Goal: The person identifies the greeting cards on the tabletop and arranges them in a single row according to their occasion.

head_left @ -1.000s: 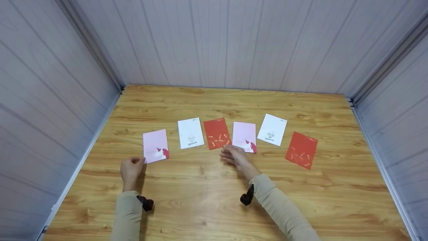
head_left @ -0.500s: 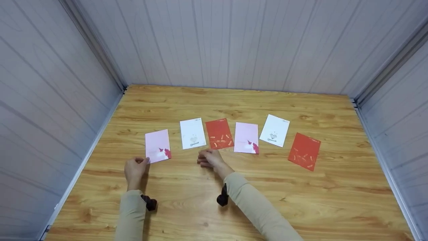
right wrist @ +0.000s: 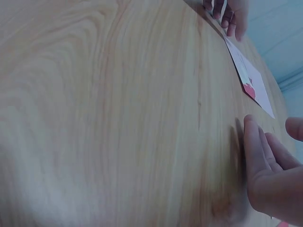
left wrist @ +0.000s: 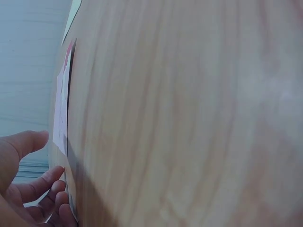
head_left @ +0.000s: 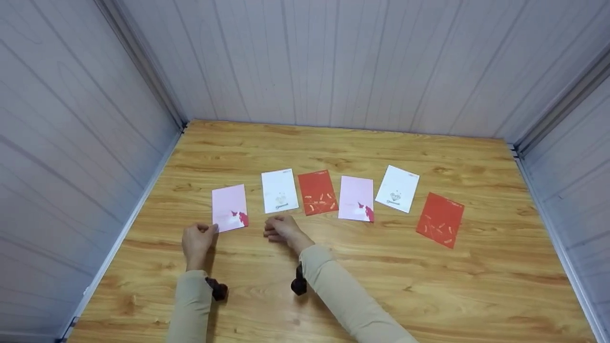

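Observation:
At the lower left corner of the leftmost pink card is my left hand, its thumb over or close to the corner. The left wrist view has a gap between that thumb and the bent fingers, with nothing pinched. My right hand hovers low over the table, just in front of the left white card, holding nothing. Its fingers are nearly straight in the right wrist view, with the thumb apart. Right of the white card lies a red card with pale leaf prints.
Further right on the wooden table lie a second pink card, a second white card and a tilted red card. Pale panel walls enclose the back and both sides.
My right hand has moved left, from between the middle red and right pink cards to in front of the left white card. The left hand stays by its pink card.

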Demonstrator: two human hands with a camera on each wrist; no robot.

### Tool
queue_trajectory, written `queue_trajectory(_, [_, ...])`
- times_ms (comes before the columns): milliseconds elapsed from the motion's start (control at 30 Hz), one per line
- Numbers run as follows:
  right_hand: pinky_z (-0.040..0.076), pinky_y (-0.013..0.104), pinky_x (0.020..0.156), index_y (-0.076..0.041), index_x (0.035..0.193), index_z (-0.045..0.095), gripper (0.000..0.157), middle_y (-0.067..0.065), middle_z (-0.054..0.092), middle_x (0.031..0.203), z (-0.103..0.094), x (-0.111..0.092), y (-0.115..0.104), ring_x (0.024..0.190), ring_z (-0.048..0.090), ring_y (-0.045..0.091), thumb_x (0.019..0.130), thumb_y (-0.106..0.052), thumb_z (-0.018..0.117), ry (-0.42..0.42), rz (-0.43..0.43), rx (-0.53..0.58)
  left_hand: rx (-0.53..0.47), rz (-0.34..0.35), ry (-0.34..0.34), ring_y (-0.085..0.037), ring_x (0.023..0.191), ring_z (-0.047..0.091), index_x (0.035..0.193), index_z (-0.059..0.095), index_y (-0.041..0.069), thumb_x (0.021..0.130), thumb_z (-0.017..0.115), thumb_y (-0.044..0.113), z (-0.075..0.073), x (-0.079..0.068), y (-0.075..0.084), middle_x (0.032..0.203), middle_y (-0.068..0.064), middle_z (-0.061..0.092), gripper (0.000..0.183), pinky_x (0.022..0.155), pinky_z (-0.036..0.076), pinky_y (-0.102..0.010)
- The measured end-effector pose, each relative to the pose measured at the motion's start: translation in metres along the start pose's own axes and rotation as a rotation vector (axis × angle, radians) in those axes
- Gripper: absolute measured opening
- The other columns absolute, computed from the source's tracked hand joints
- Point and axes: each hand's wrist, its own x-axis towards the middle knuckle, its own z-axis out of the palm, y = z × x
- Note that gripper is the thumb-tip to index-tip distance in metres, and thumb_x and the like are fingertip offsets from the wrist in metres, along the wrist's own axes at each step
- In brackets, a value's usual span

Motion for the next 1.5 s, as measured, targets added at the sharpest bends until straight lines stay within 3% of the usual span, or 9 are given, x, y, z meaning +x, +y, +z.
queue_trajectory(300, [0.049, 0.029, 0.065, 0.001, 0.1, 0.057, 0.018, 0.014, 0.061, 0.089, 0.015, 0.001, 0.005, 0.077, 0.062, 0.022, 0.086, -0.009, 0.05, -0.066, 0.051, -0.024, 0.023, 0.02, 0.03, -0.03, 0.081, 0.052, 0.092, 0.061, -0.006, 0.08, 0.062, 0.024, 0.005, -0.003, -0.002, 0.089, -0.018, 0.058, 0.032, 0.067, 0.04, -0.04])
queue_trajectory(567, [0.049, 0.028, 0.062, 0.002, 0.102, 0.056, 0.019, 0.014, 0.061, 0.086, 0.022, 0.004, 0.004, 0.075, 0.062, 0.022, 0.087, -0.009, 0.051, -0.04, 0.059, -0.023, 0.01, 0.023, 0.033, -0.029, 0.081, 0.052, 0.093, 0.06, -0.005, 0.079, 0.064, 0.026, 0.007, -0.004, -0.002, 0.09, -0.017, 0.057, 0.034, 0.068, 0.041, -0.04])
queue_trajectory(867, [0.049, 0.027, 0.059, 0.003, 0.096, 0.057, 0.017, 0.014, 0.062, 0.084, 0.032, 0.007, 0.003, 0.071, 0.063, 0.021, 0.084, -0.007, 0.051, -0.028, 0.041, -0.014, 0.041, 0.036, 0.062, -0.036, 0.089, 0.052, 0.098, 0.059, -0.009, 0.078, 0.066, 0.027, 0.01, -0.001, 0.0, 0.097, -0.024, 0.057, 0.042, 0.076, 0.04, -0.045])
queue_trajectory(1300, [0.049, 0.026, 0.059, 0.001, 0.093, 0.058, 0.013, 0.01, 0.061, 0.079, 0.039, 0.008, 0.001, 0.068, 0.063, 0.019, 0.085, -0.007, 0.052, -0.009, 0.065, 0.017, 0.145, 0.101, 0.125, -0.038, 0.089, 0.047, 0.094, 0.061, -0.01, 0.075, 0.07, 0.026, 0.019, 0.0, 0.001, 0.094, -0.025, 0.05, 0.041, 0.077, 0.036, -0.047])
queue_trajectory(1500, [0.049, 0.027, 0.061, 0.001, 0.093, 0.059, 0.014, 0.012, 0.062, 0.083, 0.04, 0.01, 0.001, 0.07, 0.063, 0.02, 0.086, -0.008, 0.052, -0.012, 0.085, 0.03, 0.157, 0.102, 0.099, -0.036, 0.089, 0.046, 0.096, 0.06, -0.01, 0.075, 0.069, 0.024, 0.019, 0.001, 0.002, 0.095, -0.024, 0.05, 0.041, 0.077, 0.036, -0.046])
